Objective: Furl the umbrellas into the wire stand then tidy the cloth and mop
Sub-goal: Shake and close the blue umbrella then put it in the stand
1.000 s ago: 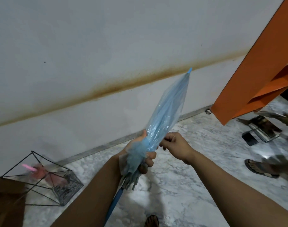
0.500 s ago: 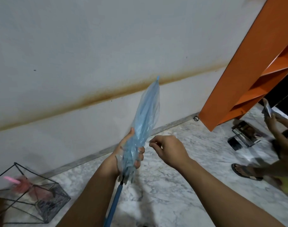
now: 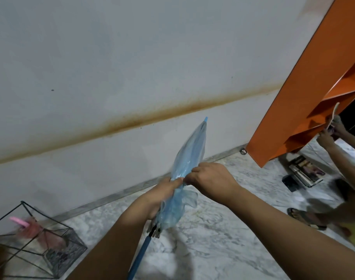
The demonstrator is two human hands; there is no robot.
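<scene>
A closed translucent blue umbrella (image 3: 190, 152) points up toward the wall, its blue shaft running down to the bottom edge. My left hand (image 3: 162, 196) grips the gathered canopy just above the rib ends. My right hand (image 3: 211, 178) pinches the canopy right beside my left thumb. At the lower left a black wire stand (image 3: 49, 239) sits on the floor with a pink umbrella (image 3: 31, 229) lying in it, blurred.
A white wall with a brown stain line stands close ahead. An orange shelf unit (image 3: 305, 98) leans in at the right. Another person's hands (image 3: 330, 134) and a sandalled foot (image 3: 305, 218) are at the right, with books (image 3: 305, 172) on the marble floor.
My right hand, free of the umbrella half a second ago, has come back and pinches the canopy. The umbrella has tilted further right, and the view has shifted.
</scene>
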